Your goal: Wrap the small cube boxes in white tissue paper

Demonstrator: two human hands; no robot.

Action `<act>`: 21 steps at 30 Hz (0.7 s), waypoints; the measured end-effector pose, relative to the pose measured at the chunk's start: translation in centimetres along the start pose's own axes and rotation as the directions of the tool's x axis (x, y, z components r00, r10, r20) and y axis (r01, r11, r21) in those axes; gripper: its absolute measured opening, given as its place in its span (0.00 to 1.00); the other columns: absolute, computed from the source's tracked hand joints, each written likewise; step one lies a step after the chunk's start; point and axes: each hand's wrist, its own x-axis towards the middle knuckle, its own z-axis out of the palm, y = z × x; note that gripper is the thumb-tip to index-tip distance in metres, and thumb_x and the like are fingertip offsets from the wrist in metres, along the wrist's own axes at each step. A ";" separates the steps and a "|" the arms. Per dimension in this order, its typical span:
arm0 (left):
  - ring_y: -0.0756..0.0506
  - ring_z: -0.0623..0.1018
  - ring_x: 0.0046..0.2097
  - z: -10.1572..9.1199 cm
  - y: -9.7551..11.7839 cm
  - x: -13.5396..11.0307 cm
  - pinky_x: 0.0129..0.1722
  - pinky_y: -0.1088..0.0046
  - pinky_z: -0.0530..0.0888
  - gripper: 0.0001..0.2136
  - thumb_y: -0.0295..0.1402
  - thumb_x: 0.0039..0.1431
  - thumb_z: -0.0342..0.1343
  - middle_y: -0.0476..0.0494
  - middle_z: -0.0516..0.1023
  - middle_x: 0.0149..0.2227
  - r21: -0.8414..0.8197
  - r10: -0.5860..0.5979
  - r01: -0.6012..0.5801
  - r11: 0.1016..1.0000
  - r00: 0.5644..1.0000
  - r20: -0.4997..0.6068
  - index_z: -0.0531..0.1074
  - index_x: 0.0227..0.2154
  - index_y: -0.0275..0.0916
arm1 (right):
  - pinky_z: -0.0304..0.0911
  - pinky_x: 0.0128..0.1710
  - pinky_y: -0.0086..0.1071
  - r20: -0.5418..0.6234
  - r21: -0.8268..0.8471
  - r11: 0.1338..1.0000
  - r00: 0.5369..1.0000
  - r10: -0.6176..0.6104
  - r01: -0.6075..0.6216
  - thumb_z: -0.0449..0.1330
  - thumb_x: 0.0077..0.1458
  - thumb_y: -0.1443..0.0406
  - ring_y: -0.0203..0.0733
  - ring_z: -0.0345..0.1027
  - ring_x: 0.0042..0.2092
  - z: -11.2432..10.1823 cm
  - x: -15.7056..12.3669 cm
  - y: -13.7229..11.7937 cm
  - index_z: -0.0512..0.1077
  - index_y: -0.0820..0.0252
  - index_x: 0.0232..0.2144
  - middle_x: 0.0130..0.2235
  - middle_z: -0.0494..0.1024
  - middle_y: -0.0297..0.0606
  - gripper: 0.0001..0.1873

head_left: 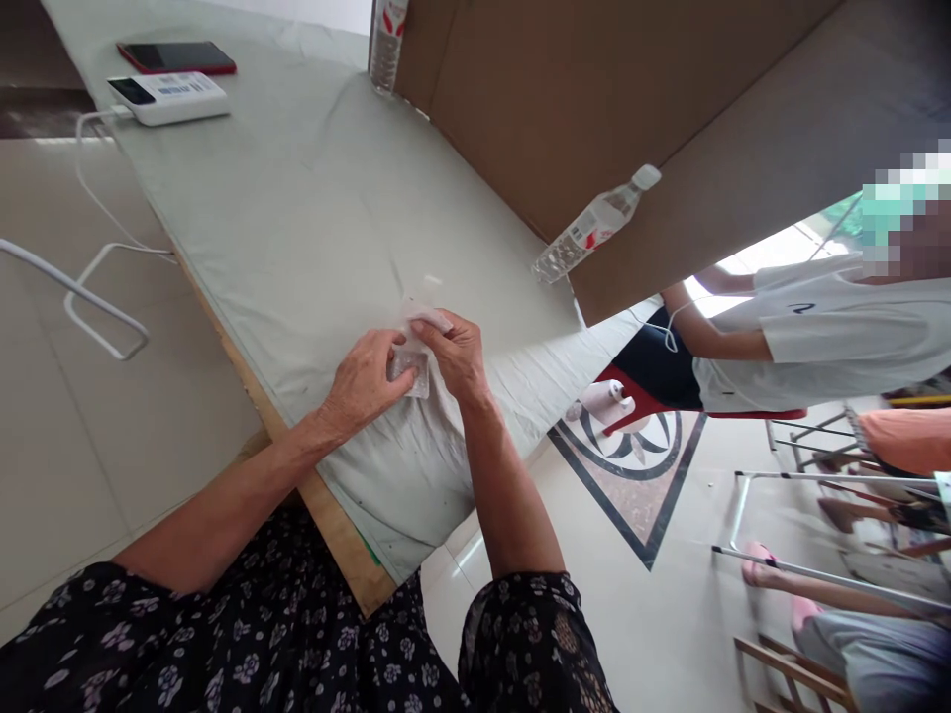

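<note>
Both my hands meet over a small clear plastic bag [413, 368] lying on the grey cloth of the table [297, 218]. My left hand [363, 380] pinches the bag's near side with fingers curled. My right hand [455, 349] grips its far side, thumb and fingers pressed on the top edge. Something small and pale shows inside the bag; I cannot make out what.
A plastic water bottle [594, 224] lies beside a big brown cardboard sheet [594, 109]. Another bottle [386, 45] stands at the back. A red phone [176, 56] and a white power bank [167, 96] with cable sit far left. A seated person [809, 337] is at right.
</note>
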 end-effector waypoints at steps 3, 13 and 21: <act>0.41 0.76 0.46 0.4 -0.2 -0.2 0.52 0.60 0.76 0.20 0.36 0.56 0.63 0.43 0.75 0.44 -0.030 -0.064 0.062 0.998 0.995 -0.078 0.68 0.50 0.40 | 0.71 0.46 0.37 0.004 -0.028 1.000 1.000 -0.014 0.014 0.64 0.59 0.55 0.40 0.74 0.41 -0.2 -1.1 -0.3 0.80 0.55 0.32 0.36 0.80 0.34 0.12; 0.39 0.75 0.58 -0.6 -1.1 0.2 0.62 0.57 0.71 0.15 0.29 0.58 0.56 0.36 0.76 0.54 -0.079 0.152 -0.145 0.986 0.984 0.094 0.74 0.49 0.39 | 0.64 0.66 0.49 0.142 -0.331 0.895 0.954 -0.265 0.299 0.57 0.64 0.64 0.46 0.74 0.61 -0.8 -7.2 0.4 0.80 0.50 0.48 0.52 0.84 0.39 0.14; 0.35 0.60 0.74 -3.3 -4.4 0.3 0.73 0.53 0.59 0.34 0.33 0.54 0.58 0.34 0.61 0.73 -0.100 0.335 -0.321 0.942 0.870 0.363 0.64 0.66 0.38 | 0.59 0.70 0.53 0.252 -0.425 0.803 0.907 -0.337 0.417 0.58 0.61 0.66 0.47 0.66 0.68 -0.5 -7.5 2.5 0.75 0.51 0.55 0.61 0.79 0.42 0.20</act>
